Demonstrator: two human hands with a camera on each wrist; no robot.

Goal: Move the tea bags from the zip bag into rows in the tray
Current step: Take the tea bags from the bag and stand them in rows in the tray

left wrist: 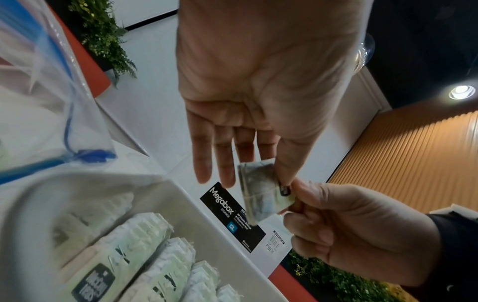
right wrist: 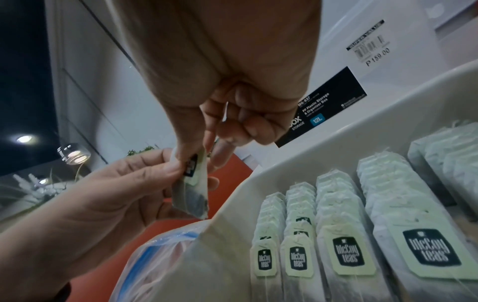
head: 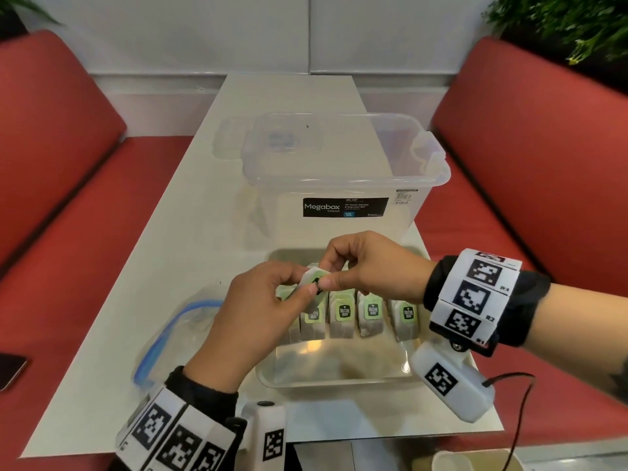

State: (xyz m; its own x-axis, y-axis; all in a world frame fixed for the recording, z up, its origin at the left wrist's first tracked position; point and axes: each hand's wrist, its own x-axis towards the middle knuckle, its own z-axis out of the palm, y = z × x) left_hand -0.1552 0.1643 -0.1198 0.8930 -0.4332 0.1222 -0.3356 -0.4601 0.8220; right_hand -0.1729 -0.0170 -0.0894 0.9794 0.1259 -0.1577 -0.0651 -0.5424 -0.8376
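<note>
Both hands pinch one tea bag point(head: 314, 282) | left hand point(head: 258, 321), right hand point(head: 370, 266) | above tray point(head: 339, 380) rows

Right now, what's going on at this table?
A person is sorting tea bags. Both hands, left hand and right hand, pinch one tea bag above the tray. The tray already holds several side-by-side rows of tea bags. The zip bag lies on the table to the left, and a clear storage box stands behind the tray.
</note>
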